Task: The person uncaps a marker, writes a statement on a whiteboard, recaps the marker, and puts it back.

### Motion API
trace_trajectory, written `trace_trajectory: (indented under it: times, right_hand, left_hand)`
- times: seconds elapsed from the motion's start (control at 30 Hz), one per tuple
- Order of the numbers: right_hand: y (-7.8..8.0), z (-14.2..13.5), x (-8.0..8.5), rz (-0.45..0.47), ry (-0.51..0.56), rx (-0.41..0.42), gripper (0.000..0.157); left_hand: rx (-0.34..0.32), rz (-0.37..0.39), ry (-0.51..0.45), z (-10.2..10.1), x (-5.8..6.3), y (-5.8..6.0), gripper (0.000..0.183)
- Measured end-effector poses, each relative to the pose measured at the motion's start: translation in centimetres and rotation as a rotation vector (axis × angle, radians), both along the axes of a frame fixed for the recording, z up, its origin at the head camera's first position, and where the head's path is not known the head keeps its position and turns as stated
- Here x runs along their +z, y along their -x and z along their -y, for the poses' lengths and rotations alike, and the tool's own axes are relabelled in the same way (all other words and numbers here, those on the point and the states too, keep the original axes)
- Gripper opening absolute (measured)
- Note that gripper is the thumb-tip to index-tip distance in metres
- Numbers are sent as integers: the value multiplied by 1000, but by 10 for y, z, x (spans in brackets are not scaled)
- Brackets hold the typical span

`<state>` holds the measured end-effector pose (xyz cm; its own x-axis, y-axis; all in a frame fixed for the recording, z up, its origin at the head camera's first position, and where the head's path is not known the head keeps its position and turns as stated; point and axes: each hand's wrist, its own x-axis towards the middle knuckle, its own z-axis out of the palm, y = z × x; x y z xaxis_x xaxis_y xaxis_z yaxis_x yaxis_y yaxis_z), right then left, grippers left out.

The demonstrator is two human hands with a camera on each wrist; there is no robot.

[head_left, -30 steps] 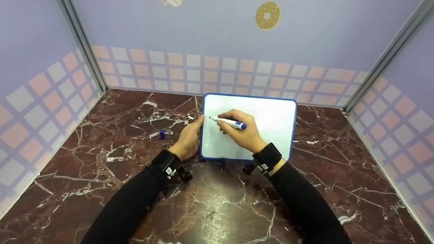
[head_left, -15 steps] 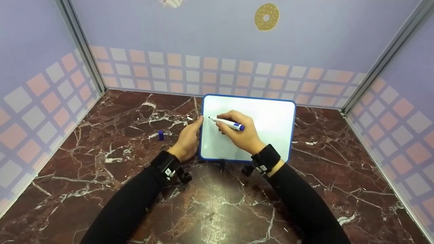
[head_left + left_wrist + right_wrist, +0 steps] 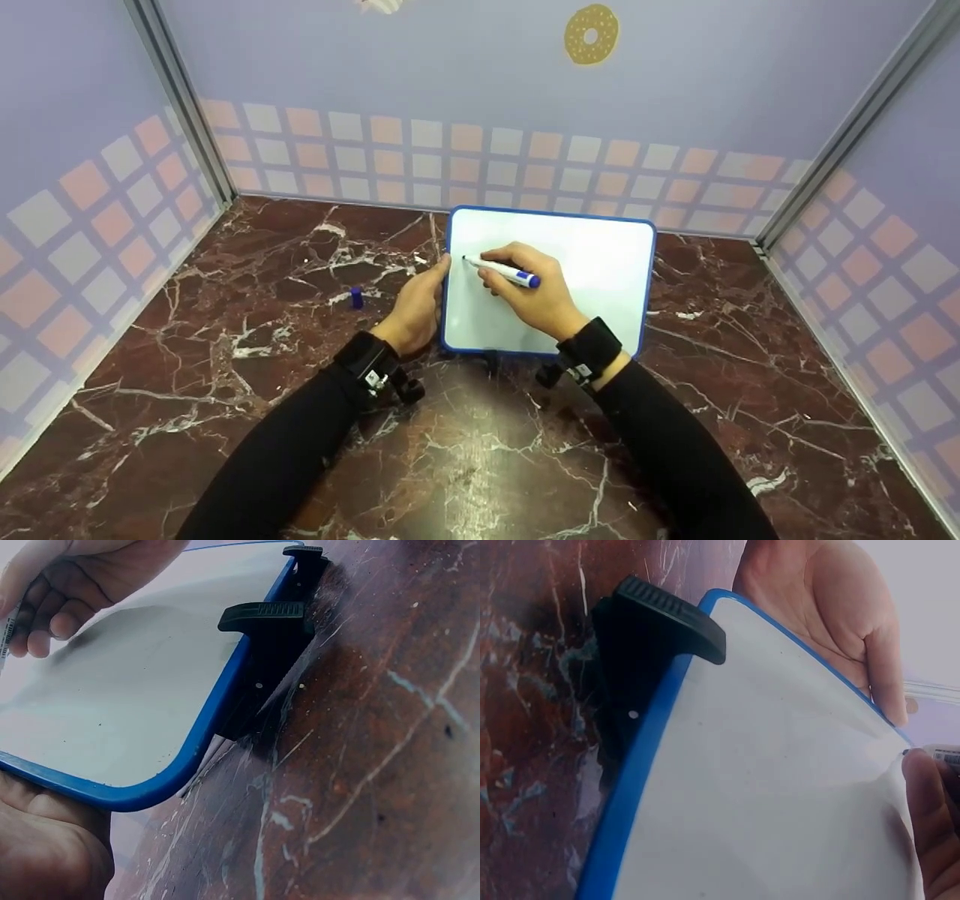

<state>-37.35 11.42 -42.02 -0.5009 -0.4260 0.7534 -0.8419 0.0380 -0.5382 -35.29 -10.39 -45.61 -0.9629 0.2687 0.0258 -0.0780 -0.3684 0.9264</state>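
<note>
A whiteboard (image 3: pixel 600 300) with a blue frame leans back in a black stand (image 3: pixel 270 637), whose hooks catch its lower edge. My left hand (image 3: pixel 414 311) grips the board's left edge; the thumb lies along the frame and the fingers pass behind, hidden. Between thumb and fingers my right hand (image 3: pixel 536 289) pinches a white marker (image 3: pixel 506 271) with a blue end. Its dark tip meets the board's upper left part, just inside the frame. No written line shows on the white surface. Left of the left hand, a blue marker cap (image 3: pixel 356 298) stands on the table.
The dark red marbled table (image 3: pixel 480 465) carries everything. Behind the board rises a lilac wall (image 3: pixel 337 142) with pink and white squares, and similar walls close both sides. Black camera straps (image 3: pixel 591 351) wrap both wrists.
Both hands, the marker and the board keep nearly the same places; only a slight shift of the whole head view shows.
</note>
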Motion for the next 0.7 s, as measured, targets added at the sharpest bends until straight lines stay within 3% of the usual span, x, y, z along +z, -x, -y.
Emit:
trace_trajectory:
  times: [0.7]
  right_hand:
    - [-1,-2,0,-2,-18,8,17]
  left_hand:
    - [8,19,2,-1,1,1,55]
